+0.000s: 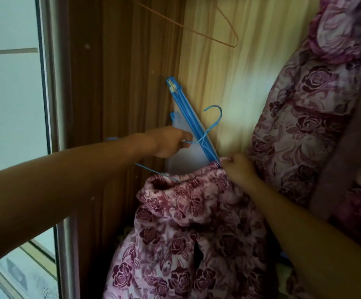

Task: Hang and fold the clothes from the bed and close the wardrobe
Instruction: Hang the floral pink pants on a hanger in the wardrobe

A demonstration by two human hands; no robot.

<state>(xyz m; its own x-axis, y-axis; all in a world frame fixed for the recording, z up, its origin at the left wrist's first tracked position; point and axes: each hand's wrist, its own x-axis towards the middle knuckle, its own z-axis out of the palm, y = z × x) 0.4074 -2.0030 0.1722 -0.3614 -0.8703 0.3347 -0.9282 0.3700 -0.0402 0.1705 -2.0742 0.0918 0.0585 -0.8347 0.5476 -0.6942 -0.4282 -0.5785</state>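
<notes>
From the head camera, the left hand (171, 144) reaches into the wardrobe (121, 83) with its fingers curled round a blue wire hanger (215, 116). One arm of the hanger runs down into the top edge of the rose-print garment (186, 234), probably to thread it in. The right hand (237, 168) pinches that same edge taut, apparently so the wire can slide through. The garment hangs low between both arms, inside the wardrobe. A blue plastic bar (186, 117) leans behind the hands. An orange hanger (229, 31) hangs bare above, and more rose-print fabric (304, 104) bulges on the right.
</notes>
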